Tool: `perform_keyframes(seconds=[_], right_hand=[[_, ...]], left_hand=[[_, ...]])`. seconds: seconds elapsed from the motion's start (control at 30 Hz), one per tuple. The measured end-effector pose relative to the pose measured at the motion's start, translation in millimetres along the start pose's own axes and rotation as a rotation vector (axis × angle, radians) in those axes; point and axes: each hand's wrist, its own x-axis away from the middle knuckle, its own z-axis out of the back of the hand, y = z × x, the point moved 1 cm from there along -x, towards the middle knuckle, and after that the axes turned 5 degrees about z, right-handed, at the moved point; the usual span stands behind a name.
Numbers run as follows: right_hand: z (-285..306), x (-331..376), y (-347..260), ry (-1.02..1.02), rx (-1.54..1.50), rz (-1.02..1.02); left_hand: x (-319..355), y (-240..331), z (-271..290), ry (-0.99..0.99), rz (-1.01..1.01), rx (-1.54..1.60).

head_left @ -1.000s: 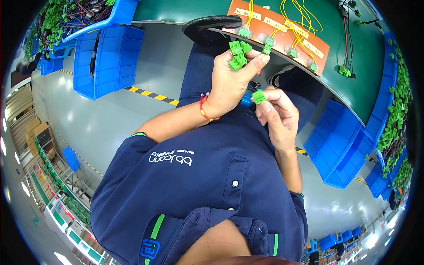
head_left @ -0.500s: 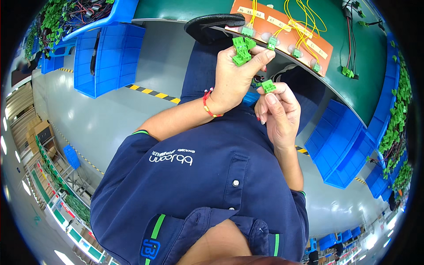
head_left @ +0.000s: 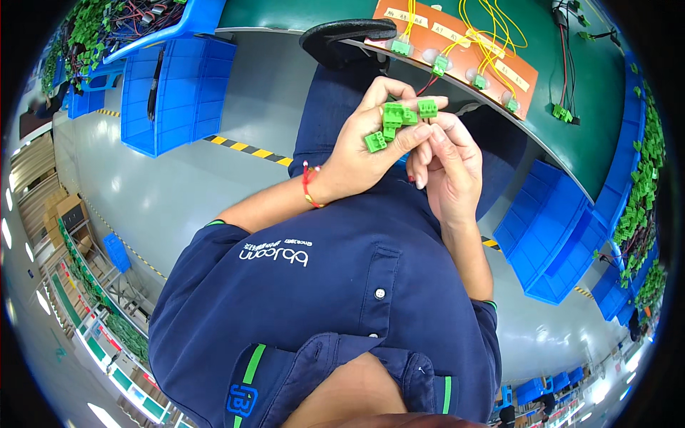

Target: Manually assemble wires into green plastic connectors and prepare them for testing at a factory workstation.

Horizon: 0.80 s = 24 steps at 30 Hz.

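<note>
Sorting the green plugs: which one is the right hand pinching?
The lone green plug at the right hand's fingertips; the other plugs sit bunched in the left hand.

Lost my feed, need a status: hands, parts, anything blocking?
Left hand shut on green connectors. Right hand pinching one green connector. Hands touching, above lap. Nothing between them and the orange board.

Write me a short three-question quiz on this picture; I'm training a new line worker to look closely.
1. True or false: the left hand holds several green connectors.
2. What colour are the wires on the orange board? A red, B yellow, C white.
3. Fill in: the bins under the bench are ____.

Key: 1 true. 2 B. 3 blue. Extra note: the right hand pinches one connector at its fingertips, close against the left hand's cluster.
</note>
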Motion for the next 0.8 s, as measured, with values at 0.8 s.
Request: perform_keyframes(seconds=[0.8], right_hand=[[64.0,-43.6,84.2,0.146,-0.506,-0.561]], left_hand=[[-22.2,0.4,28.8,0.164,0.358,0.416]])
